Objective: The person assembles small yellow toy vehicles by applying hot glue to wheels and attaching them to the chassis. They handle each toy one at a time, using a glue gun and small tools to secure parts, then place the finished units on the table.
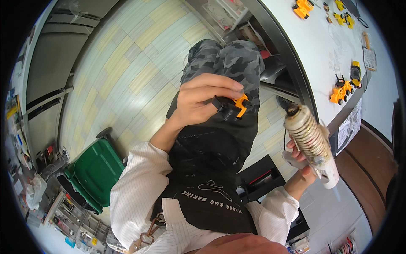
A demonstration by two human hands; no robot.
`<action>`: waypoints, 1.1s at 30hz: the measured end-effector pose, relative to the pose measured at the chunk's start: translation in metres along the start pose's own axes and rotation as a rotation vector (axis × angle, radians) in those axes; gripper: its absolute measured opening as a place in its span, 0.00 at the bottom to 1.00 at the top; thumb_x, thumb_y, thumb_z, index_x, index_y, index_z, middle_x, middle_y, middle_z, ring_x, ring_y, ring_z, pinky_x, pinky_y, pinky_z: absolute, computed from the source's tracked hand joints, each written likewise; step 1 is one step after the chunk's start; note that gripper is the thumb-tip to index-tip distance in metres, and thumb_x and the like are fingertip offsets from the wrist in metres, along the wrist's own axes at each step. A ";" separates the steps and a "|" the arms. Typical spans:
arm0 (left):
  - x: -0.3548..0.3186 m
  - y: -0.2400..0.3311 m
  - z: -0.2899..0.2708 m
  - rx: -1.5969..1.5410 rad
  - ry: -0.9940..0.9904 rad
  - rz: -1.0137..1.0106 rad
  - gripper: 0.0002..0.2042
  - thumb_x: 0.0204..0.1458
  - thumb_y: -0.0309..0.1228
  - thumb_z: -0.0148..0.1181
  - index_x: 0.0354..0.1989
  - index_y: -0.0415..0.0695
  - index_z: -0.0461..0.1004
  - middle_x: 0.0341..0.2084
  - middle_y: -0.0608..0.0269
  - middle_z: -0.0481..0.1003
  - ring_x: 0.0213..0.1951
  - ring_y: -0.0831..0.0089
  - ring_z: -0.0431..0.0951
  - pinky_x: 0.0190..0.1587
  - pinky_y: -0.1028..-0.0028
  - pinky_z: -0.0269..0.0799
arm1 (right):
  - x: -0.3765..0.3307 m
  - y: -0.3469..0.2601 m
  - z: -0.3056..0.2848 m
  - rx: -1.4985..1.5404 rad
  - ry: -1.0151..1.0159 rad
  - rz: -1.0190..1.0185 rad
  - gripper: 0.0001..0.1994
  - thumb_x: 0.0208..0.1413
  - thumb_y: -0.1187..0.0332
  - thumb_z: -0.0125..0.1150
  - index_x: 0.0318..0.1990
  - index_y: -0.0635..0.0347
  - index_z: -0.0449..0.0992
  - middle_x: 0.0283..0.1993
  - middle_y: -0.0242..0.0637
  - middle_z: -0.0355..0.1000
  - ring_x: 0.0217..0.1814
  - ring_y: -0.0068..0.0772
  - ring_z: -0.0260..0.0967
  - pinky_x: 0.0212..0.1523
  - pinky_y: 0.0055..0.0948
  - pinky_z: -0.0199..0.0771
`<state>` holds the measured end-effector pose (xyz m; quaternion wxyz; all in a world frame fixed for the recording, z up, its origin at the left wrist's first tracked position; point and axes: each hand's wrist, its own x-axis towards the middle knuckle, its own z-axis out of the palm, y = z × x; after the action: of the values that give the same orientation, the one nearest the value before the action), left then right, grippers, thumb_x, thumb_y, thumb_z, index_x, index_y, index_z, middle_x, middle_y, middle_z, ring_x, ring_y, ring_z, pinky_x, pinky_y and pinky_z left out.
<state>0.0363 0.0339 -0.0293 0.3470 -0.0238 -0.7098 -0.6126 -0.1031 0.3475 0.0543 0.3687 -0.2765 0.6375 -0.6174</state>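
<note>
In front of my lap, my left hand is closed with its fingertips around a small orange and black toy vehicle. The toy's black part, with ridges, faces back toward my wrist. My right hand grips the handle of a white hot glue gun. Its barrel is ribbed and stained brown, and its dark nozzle points up and left, apart from the toy. Part of my right fingers is hidden behind the gun.
To the right runs a white table with a dark edge. On it stand orange toy vehicles, another orange toy and several yellow pieces. A green bin stands on the floor at left, near a dark steel cabinet.
</note>
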 end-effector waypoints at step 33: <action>0.011 0.016 0.007 -0.011 -0.032 0.133 0.18 0.30 0.09 0.58 0.34 0.33 0.81 0.40 0.55 0.80 0.40 0.66 0.83 0.41 0.73 0.81 | 0.006 -0.022 -0.013 -0.457 0.002 -0.222 0.34 0.36 0.52 0.79 0.47 0.60 0.68 0.45 0.40 0.66 0.46 0.35 0.65 0.50 0.36 0.63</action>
<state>0.0319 0.0394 -0.0097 0.3755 -0.0823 -0.7088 -0.5915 -0.1192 0.3487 0.0750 0.2259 -0.4206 0.7265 -0.4943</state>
